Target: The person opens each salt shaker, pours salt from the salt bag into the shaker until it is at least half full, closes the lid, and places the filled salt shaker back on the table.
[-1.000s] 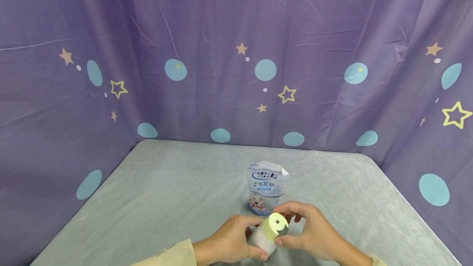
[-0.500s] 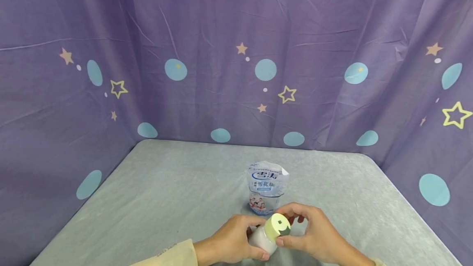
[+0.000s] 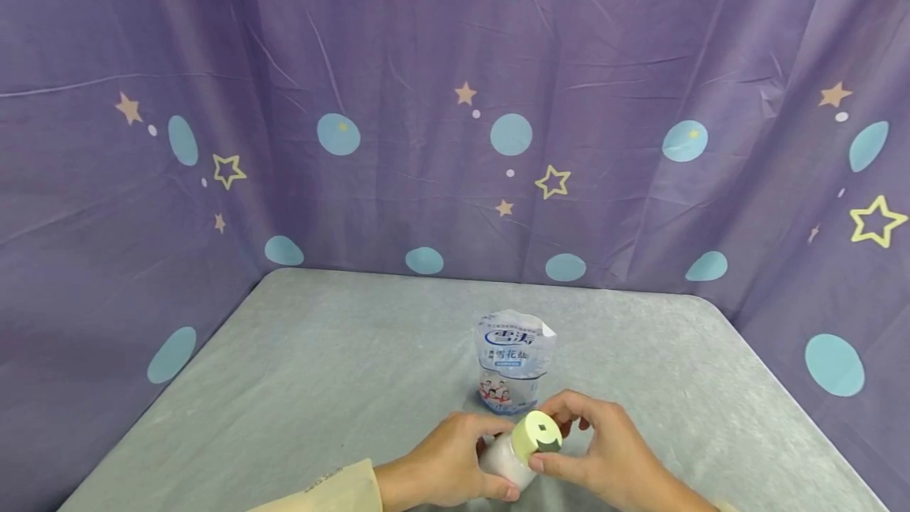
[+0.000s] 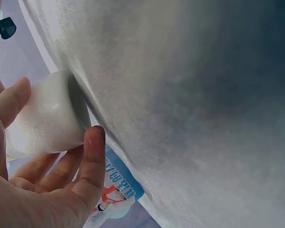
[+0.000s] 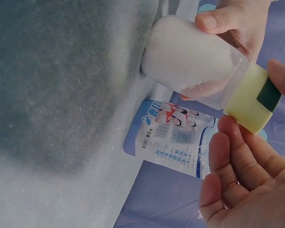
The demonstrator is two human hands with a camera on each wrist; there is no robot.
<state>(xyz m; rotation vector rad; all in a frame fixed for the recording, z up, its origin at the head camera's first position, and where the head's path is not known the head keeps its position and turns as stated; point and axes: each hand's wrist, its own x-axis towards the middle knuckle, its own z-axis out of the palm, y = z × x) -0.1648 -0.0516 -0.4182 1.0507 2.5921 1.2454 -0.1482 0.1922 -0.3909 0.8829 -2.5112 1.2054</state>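
A clear shaker jar, filled with white grains, tilts toward the right in the head view. Its pale yellow-green cap carries a dark green patch and is on the jar. My left hand grips the jar's body, thumb in front and fingers round the far side. With thumb and fingertips my right hand pinches the cap. In the left wrist view the jar's base is near the tabletop; I cannot tell whether it touches.
A blue and white salt pouch stands upright just behind the hands, its top edge uneven. The grey-covered table is bordered by a purple curtain with stars and blue dots at the back and sides.
Both hands and the jar have shifted very slightly to the right. The cap stays between the right thumb and fingers, and the pouch has not moved.
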